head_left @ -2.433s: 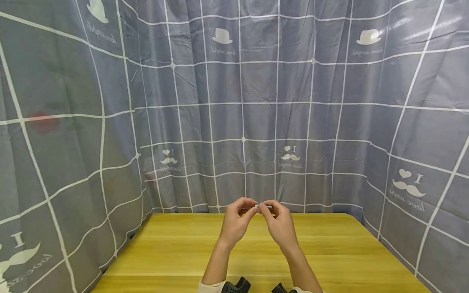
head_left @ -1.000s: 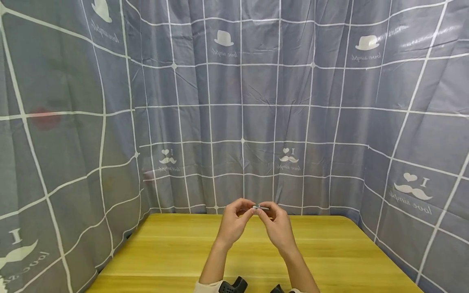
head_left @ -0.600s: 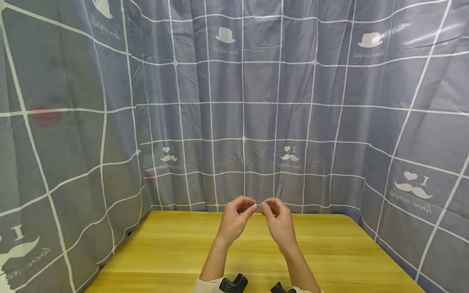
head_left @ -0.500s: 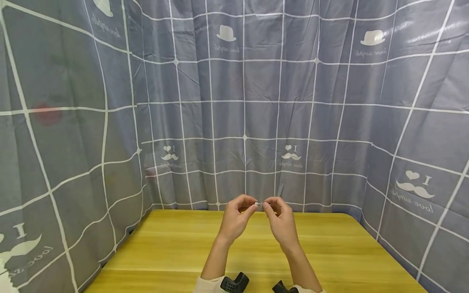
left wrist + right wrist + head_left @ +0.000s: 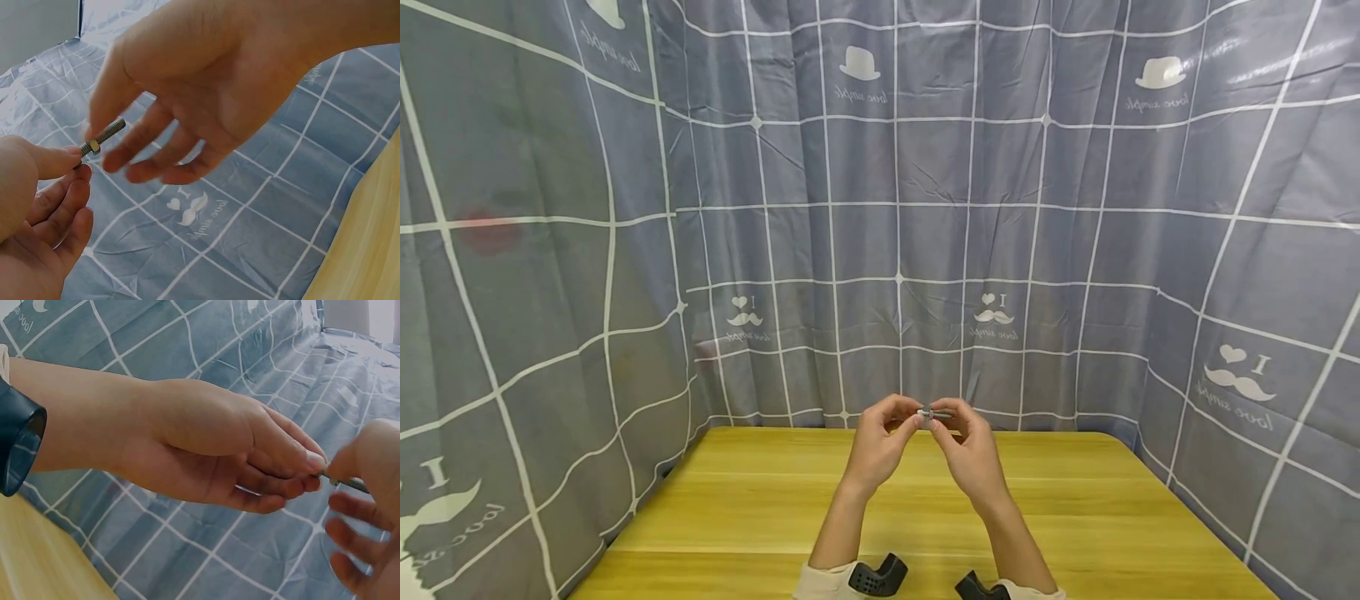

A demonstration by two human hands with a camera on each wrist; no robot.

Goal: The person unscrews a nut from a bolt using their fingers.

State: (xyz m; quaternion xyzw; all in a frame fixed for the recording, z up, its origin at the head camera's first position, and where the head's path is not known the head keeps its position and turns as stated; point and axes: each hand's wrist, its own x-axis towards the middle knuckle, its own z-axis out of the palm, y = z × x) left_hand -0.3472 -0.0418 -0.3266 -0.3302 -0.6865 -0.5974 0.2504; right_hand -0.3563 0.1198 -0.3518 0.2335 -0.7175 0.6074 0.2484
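Left hand (image 5: 875, 443) pinches the bolt (image 5: 113, 130), likely for steadiness, hex nut (image 5: 95, 146) exposed beside the right hand (image 5: 976, 457), whose grip's unclear!

A slim grey metal bolt (image 5: 114, 129) is being held up, lying roughly level in the head view, its left end hiding in the pinch of the left hand (image 5: 877, 450). Its thread is pointing right, in among the curled fingers of the right hand (image 5: 974, 454). A small hexagonal nut (image 5: 94, 146) (slightly brassy in tint) is sitting around it, with thread showing on both sides.
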